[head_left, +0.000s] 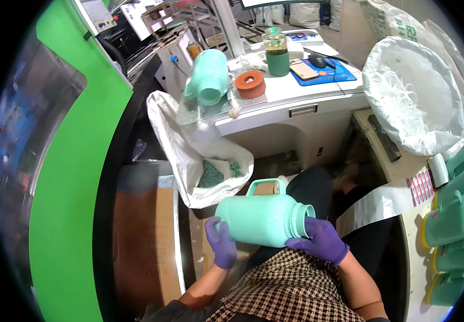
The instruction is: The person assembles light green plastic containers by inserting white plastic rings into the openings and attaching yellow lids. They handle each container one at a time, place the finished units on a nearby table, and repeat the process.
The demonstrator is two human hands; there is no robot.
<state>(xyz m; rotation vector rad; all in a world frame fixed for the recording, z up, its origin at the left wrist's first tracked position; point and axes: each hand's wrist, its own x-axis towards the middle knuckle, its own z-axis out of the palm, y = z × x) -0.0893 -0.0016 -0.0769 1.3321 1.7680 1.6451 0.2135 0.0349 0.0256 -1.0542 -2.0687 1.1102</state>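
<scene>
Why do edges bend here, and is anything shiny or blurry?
Head view: the wide fisheye lens bends edges near the rim, perhaps the green panel too; head view: the held mint jug shows soft highlights; head view: blue shapes at far left look blurred.

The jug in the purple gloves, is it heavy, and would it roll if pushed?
The jug is probably stiff: it shows no dent between the left hand and right hand. It's probably light for its size, since the open neck suggests it's hollow. Its round side might roll, but the handle sticking out would likely stop it.
</scene>
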